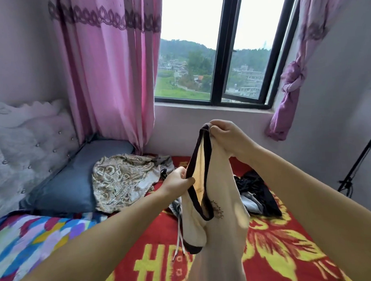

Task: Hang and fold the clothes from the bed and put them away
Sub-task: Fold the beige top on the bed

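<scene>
A cream garment with dark brown trim hangs in the air over the bed. My right hand grips its top edge, raised high. Lower and to the left, my left hand pinches the dark trim of its opening. The rest of the fabric drops down toward the red and yellow bedcover. More clothes lie on the bed: a beige patterned piece near the pillow, a dark pile to the right, and a grey piece with a white drawstring partly hidden behind the garment.
A blue-grey pillow lies against the tufted headboard. A multicoloured blanket covers the bed's left side. Pink curtains flank the window. A black stand leans by the right wall.
</scene>
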